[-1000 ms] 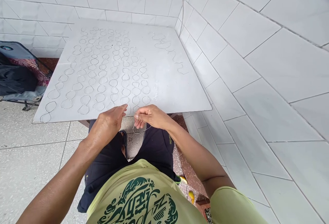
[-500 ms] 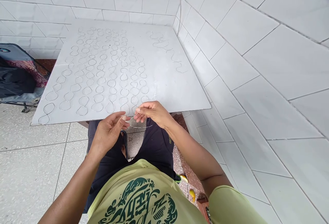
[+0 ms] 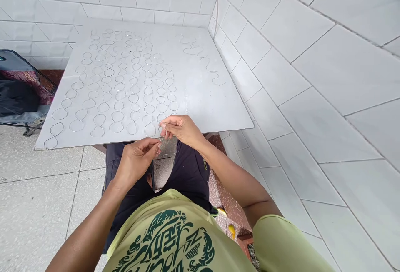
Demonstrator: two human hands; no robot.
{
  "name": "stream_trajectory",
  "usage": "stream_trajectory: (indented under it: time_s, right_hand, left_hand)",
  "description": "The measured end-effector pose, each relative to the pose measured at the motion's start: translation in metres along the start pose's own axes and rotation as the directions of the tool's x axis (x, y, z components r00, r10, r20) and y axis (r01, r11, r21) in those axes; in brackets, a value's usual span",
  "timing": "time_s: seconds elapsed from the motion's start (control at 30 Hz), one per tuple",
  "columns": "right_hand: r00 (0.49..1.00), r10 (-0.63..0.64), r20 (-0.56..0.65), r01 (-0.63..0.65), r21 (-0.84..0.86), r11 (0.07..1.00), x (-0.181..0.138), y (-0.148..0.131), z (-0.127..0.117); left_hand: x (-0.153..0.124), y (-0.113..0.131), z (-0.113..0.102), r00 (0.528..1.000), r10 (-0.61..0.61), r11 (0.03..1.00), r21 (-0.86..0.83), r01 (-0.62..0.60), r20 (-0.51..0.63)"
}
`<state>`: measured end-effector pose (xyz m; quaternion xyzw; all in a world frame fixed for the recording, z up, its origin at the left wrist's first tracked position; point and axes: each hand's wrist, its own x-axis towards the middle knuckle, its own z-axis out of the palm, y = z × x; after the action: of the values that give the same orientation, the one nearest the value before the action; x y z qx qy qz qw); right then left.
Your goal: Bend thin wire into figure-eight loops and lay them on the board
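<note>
Open over the bare near-right part of the board (image 3: 203, 105), beside the rows of wire loops (image 3: 125, 93), this side of the wavy strand (image 3: 200, 57). Shut in at right by the tiled wall (image 3: 296, 76). Crowded at the near edge by left hand (image 3: 137, 157) and right hand (image 3: 179, 128), both pinching a thin wire (image 3: 161, 140). Free at left above the floor (image 3: 31, 188).

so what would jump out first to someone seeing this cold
The rows of wire loops, laid in figure-eight chains across the white board, would catch the eye first. At the board's near edge, the left hand and right hand pinch a thin wire, barely visible between them. A lone wavy strand lies apart on the board's right side, near the tiled wall.
</note>
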<state>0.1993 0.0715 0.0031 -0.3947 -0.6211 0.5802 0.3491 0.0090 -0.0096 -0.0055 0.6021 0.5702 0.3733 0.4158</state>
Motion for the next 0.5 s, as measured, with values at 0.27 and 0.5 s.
stream_trajectory:
  time_s: [0.27,0.5]
  right_hand:
    - [0.999,-0.048,-0.017,0.043,-0.197,0.979,-0.002,-0.004,0.012]
    - [0.992,-0.062,-0.11,0.033,-0.246,0.969,-0.01,-0.001,0.012]
  left_hand:
    - [0.003,0.002,0.006,0.95,0.311,0.806,0.532,-0.261,-0.005]
    - [-0.002,0.004,0.002,0.954,0.3,0.84,0.474,-0.265,0.002]
